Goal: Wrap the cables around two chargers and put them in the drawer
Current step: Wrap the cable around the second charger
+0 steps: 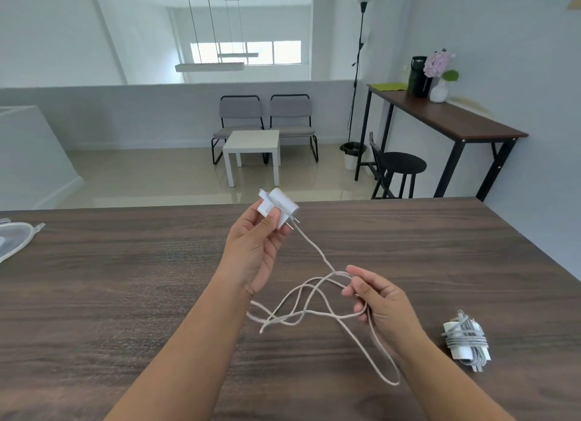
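My left hand [255, 251] holds a white charger block [278, 206] above the far half of the dark wooden table [125, 295], its metal prongs pointing right. A pale braided cable [309, 298] runs from the charger down to my right hand [382, 304], which grips several loose loops of it. The rest of the cable hangs in tangled loops over the table between my arms. A second white charger [467, 340] with a grey cable wound tightly around it lies on the table to the right of my right wrist. No drawer is in view.
A clear mesh pouch [14, 238] lies at the table's left edge. Beyond the table's far edge are a white side table [251, 147], two grey chairs, a black stool [404, 166] and a tall desk [446, 119] against the right wall.
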The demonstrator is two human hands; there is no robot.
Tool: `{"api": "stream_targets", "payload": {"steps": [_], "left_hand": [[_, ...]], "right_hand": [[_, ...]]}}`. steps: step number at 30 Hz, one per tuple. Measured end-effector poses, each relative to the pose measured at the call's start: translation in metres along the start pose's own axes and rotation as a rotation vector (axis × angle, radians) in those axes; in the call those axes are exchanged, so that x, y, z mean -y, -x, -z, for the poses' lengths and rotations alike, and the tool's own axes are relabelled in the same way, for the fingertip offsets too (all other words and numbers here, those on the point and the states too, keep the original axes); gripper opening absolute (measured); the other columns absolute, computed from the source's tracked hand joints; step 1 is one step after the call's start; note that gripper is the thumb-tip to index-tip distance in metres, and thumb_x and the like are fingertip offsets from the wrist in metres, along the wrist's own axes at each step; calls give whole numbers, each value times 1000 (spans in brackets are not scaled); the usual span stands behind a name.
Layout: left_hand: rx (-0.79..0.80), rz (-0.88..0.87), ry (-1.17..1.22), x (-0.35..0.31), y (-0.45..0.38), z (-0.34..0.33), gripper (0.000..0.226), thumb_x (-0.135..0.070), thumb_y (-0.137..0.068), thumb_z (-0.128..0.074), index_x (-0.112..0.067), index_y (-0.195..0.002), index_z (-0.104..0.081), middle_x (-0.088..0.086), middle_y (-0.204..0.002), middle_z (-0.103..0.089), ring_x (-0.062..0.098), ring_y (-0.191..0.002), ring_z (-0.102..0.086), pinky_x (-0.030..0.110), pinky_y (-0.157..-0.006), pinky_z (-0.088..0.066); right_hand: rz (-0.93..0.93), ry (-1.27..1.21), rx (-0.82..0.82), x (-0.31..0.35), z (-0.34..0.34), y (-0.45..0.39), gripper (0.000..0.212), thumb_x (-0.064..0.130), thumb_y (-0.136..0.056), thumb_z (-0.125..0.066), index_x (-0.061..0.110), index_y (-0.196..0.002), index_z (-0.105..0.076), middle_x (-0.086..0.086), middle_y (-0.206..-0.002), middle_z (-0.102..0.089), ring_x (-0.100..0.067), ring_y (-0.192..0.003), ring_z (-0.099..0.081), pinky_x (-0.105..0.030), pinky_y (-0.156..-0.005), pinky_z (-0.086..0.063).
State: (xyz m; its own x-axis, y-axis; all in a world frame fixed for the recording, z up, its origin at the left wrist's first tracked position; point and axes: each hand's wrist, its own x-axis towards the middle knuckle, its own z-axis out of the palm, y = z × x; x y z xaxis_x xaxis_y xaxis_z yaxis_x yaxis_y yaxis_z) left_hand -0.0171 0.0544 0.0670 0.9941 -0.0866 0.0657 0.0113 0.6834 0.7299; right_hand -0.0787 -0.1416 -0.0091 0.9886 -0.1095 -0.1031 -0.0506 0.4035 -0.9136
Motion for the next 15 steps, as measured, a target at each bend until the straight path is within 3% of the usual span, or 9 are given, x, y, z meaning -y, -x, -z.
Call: {"api": "stream_targets", "payload": {"steps": [6, 10, 12, 14, 15], "left_hand": [[-47, -23, 29, 3, -13, 0, 39, -6, -91, -58, 2, -129, -54, 6, -98, -69, 10, -79, -66, 18, -70, -56], [-56, -67, 34, -7, -16, 2, 39, -7, -88, -60, -2, -127, -56, 6, -103, -67, 10, -82, -65, 18, -72, -56], [-53, -60, 1, -9, -16, 3, 44, -8, -86, -62, -1, -129, -55, 7, -104, -67, 10, -83, -65, 18, -72, -56], [-32, -21, -45, -4, -13, 2, 50, -10, -80, -65, -1, -128, -55, 8, -104, -66, 10, -81, -66, 18, -71, -57], [-18, 5, -67, 0, -11, 0, 49, -10, -80, -64, -1, -127, -56, 8, -104, -65, 10, -80, -66, 18, -70, -57]], "right_hand": [[-70, 107, -98, -8, 12, -3, 23, 7, -97, -49, 17, -109, -66, -9, -70, -69, -8, -36, -47, -15, -32, -31], [-234, 245, -180, -11, 23, -8, 25, 4, -100, -41, 10, -108, -64, -9, -69, -67, -14, -44, -57, -21, -40, -44], [-191, 760, -152, -8, 27, -12, 26, 12, -99, -42, 17, -108, -66, -6, -91, -67, -17, -72, -63, -29, -67, -48], [26, 1320, -79, 1, 20, -16, 31, 34, -95, -41, 29, -116, -63, -2, -123, -59, -16, -117, -51, -30, -98, -32], [120, 1388, -44, 9, 12, -16, 40, 43, -92, -38, 31, -125, -57, -1, -136, -50, -15, -132, -37, -29, -107, -21]]}}
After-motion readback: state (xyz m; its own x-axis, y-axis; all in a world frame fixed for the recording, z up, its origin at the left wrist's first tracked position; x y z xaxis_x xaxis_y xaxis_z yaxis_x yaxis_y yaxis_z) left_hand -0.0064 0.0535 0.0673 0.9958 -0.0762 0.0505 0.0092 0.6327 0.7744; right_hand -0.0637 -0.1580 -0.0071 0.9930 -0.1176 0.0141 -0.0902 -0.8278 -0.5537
